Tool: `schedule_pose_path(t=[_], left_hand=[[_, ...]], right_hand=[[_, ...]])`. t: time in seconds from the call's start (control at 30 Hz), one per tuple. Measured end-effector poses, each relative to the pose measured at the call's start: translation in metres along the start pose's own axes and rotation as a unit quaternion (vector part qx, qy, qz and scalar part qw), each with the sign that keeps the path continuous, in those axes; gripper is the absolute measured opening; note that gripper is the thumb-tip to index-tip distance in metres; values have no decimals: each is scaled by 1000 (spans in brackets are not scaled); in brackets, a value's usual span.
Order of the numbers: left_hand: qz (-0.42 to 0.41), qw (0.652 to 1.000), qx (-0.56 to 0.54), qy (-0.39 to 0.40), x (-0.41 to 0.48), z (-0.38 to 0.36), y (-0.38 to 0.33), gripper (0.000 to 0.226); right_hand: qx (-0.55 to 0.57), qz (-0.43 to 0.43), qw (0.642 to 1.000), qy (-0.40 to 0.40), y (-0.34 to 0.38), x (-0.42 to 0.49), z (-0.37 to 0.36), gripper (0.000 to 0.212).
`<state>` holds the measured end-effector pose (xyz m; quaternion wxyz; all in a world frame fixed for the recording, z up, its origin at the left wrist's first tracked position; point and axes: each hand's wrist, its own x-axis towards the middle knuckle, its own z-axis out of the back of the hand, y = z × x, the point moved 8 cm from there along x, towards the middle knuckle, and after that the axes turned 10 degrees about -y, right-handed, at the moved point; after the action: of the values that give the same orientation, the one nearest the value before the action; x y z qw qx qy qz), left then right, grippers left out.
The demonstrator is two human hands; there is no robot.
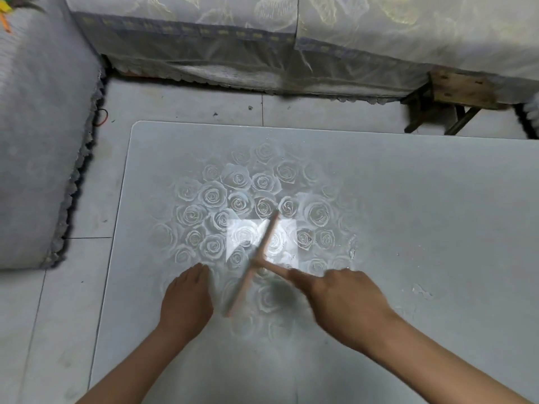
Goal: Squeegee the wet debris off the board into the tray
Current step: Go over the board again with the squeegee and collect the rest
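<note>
**Squeegee at mid-desk, held in the right grip**

Holds a pale pink T-shaped squeegee by its short handle in the right grip, fingers curled round the handle's end. Blurred there, so cannot tell how each finger lies. Lays the long blade slantwise across the middle of a pale grey desk with a printed cluster of white roses, with the far end up and to the right and the near end down and to the left, just beside the left grip. Cannot tell whether the blade touches the surface, being blurred along its whole length. Rests the left grip palm-down on the desk, fingers straight and close together, pointing away from the body, holding nothing.

Right of the blade and well apart from it, two small wet smears on the desk: one at the edge of the rose print, the other further right. Under the blade, a bright squarish glare on the surface.

Beyond the desk's far edge, a pale tiled floor with a few dark specks. Along the far side, a seat draped in pale lace-edged cloth. On the left, a grey padded seat with scalloped trim. At upper right, a small wooden stool, partly under the cloth. On the floor by the grey seat, a thin red loop.
</note>
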<state>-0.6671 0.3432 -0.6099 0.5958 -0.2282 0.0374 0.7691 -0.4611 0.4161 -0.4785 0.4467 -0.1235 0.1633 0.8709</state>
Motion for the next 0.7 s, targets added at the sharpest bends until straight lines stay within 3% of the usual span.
schedule_pose_path(t=[0.17, 0.43, 0.57, 0.7], left_hand=[[75, 995, -59, -26, -2, -6, -11, 49], [69, 994, -81, -32, -13, -20, -55, 46], [41, 994, -91, -48, -13, -27, -86, 42], [95, 988, -91, -86, -8, -32, -83, 40]], right_hand=[[0, 38, 999, -18, 24, 30, -29, 51], [9, -59, 998, 14, -92, -63, -43, 53], [3, 4, 999, -46, -60, -48, -28, 64], [34, 34, 997, -52, -24, -15, -45, 46]])
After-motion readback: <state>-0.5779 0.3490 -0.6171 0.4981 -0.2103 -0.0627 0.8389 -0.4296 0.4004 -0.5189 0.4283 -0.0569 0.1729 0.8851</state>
